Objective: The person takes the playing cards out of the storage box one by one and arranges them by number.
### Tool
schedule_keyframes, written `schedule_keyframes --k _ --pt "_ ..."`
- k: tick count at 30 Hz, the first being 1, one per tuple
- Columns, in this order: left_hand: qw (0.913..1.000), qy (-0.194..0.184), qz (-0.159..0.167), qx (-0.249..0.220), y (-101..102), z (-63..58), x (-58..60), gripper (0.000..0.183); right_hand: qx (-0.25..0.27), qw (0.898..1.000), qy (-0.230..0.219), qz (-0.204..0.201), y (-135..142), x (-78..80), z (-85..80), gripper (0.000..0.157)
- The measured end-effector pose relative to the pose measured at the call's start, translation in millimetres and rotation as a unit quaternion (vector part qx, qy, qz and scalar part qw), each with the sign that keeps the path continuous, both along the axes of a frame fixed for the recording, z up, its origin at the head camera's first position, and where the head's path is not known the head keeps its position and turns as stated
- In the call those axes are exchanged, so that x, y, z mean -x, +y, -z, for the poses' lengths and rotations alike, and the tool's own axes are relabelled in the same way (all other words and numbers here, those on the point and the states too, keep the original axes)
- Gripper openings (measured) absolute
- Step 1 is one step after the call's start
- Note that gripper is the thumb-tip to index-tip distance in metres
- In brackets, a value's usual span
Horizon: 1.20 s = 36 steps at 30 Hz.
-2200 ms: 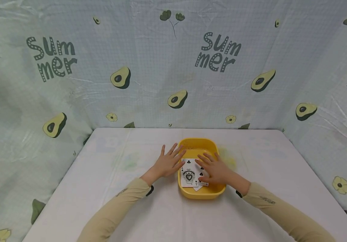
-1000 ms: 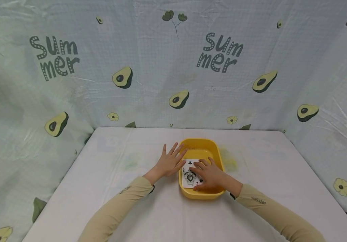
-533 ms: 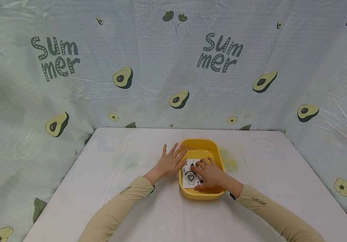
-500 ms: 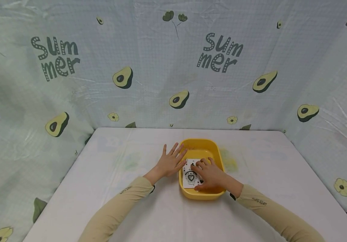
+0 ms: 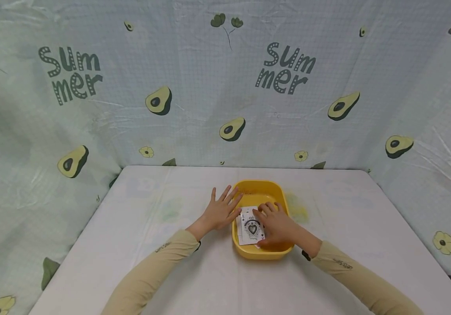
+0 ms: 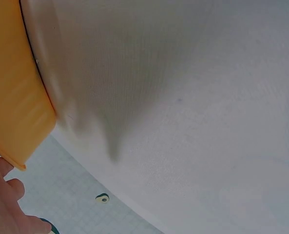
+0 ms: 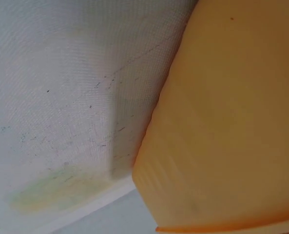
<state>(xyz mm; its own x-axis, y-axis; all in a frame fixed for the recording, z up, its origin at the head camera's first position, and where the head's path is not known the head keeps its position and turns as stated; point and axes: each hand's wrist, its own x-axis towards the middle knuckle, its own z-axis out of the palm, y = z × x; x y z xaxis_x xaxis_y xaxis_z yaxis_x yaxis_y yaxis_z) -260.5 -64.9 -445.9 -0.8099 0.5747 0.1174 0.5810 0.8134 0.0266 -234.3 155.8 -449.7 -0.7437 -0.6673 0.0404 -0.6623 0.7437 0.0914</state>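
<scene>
**White tabletop, yellow tray: a card under a bent right hand**

Pale backdrop (image 5: 194, 70), printed with avocados and the word "summer", rises behind and beside a white table (image 5: 331, 214). On it sits a yellow tray (image 5: 260, 254), and inside, toward its near left part, lie playing cards. The uppermost is a face-up top card (image 5: 252, 229) with an ornate heart-shaped emblem, turned slightly; the pale edge of a lower card (image 5: 239, 228) shows along its left side.

The right hand (image 5: 278, 223) reaches in over the tray's right rim. Its fingers are bent, not fully closed, and it holds the top card lightly, index finger near the far edge, thumb near the near right corner. How many cards it has hold of cannot be told. The left hand (image 5: 219, 213) has its fingers spread and nearly straight over the left rim; it holds no card, and seems to steady the tray.

To handle this well, I would keep the pressure on opposite edges rather than on the face, so that the card neither bows nor drags the one beneath. A steady left hand should stop the light tray from sliding.
</scene>
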Motion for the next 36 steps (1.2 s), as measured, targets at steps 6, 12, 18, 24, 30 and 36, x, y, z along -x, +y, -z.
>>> schedule_keyframes --k 6,12,18,24,30,36 --pt "1.0 0.005 0.002 0.001 -1 -0.3 0.2 0.052 0.023 1.0 0.001 0.008 3 -0.7 -2.9 0.094" --pt "1.0 0.008 0.001 0.004 -1 -0.4 0.4 0.052 0.039 0.999 0.012 0.013 8 -2.0 -6.9 0.093" --pt "0.9999 0.01 0.004 0.0 -1 1.5 1.1 0.052 0.049 0.998 0.039 0.013 15 -2.3 -9.6 0.091" --pt "0.9999 0.01 0.007 -0.002 -2 2.7 1.1 0.052 0.051 0.998 0.037 0.027 20 -4.4 -16.6 0.091" --pt "1.0 0.008 0.003 0.004 -2 1.5 0.0 0.053 0.052 0.997 0.044 0.045 25 -5.7 -22.6 0.09" --pt "1.0 0.003 0.003 0.004 -2 0.8 -0.8 0.053 0.048 0.995 0.053 0.063 33 -5.2 -27.2 0.086"
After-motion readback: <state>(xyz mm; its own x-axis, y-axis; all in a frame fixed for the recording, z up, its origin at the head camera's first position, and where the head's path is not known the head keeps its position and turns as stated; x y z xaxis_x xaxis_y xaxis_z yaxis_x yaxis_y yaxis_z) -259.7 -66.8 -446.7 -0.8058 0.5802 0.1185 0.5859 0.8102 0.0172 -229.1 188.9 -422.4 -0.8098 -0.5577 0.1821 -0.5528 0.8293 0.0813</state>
